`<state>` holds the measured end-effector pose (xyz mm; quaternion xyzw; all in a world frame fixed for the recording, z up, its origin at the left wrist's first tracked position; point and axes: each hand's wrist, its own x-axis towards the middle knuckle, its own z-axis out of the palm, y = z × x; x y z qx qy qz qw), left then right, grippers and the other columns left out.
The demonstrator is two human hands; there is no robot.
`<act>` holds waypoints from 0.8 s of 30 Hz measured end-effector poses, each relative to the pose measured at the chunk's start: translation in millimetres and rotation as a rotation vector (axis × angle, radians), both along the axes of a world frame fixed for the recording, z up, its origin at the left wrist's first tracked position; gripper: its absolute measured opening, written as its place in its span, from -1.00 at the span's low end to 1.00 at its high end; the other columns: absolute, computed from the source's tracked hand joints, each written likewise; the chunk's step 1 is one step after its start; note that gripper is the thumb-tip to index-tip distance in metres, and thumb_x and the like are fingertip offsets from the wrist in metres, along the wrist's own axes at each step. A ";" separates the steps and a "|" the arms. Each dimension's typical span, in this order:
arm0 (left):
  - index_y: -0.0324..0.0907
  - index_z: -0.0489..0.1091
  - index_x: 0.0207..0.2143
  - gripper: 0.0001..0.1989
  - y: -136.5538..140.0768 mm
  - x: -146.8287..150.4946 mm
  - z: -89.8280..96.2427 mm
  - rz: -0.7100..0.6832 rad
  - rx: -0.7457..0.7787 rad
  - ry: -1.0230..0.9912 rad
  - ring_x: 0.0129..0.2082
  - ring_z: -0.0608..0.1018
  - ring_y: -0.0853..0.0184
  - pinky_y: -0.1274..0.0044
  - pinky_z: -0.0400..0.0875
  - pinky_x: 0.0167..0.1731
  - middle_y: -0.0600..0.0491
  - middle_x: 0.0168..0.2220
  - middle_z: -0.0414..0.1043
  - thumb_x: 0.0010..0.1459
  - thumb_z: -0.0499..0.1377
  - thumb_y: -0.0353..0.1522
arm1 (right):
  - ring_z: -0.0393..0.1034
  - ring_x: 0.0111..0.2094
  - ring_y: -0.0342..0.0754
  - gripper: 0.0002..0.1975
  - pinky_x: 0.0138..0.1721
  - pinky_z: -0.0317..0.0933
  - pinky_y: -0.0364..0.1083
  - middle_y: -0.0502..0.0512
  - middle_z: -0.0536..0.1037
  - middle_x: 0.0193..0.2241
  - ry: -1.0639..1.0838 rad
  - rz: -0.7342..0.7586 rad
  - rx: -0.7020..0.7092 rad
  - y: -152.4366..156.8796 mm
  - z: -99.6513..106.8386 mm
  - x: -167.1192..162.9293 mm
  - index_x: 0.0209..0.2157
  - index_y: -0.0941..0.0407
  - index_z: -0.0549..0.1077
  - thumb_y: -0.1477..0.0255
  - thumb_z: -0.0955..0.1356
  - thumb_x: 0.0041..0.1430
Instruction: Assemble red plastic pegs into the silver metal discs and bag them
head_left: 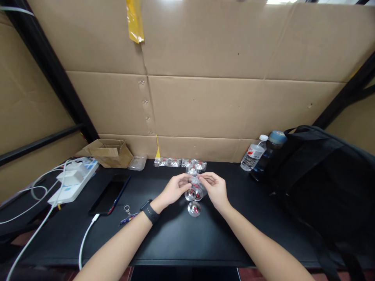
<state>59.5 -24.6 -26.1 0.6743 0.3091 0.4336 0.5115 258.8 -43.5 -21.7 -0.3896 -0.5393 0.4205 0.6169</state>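
Observation:
Over the middle of the black table, my left hand and my right hand pinch the two sides of a small clear plastic bag. Whether anything is inside the bag is hard to make out. Just below it, two shiny round metal discs with red marks overlap: a left disc and a right disc. A third silver disc lies by itself nearer to me. Behind my fingers, several bagged discs rest near the cardboard wall. My left wrist wears a dark watch.
Left on the table are a phone, a keychain, a power strip with white cables and a paper bag. To the right stand a water bottle, a blue-capped bottle and a black backpack.

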 end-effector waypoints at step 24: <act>-0.13 0.20 0.05 -0.47 64.5 -137.5 4.2 1.236 0.263 -0.039 -0.38 0.60 0.44 0.59 0.52 -0.33 0.03 -0.15 0.44 0.06 0.32 -0.42 | 0.55 -0.20 0.04 -0.82 -0.16 0.44 -0.01 0.17 0.63 -0.19 -0.403 0.015 0.017 12.5 -8.3 15.1 -0.19 0.11 0.56 0.36 0.40 0.19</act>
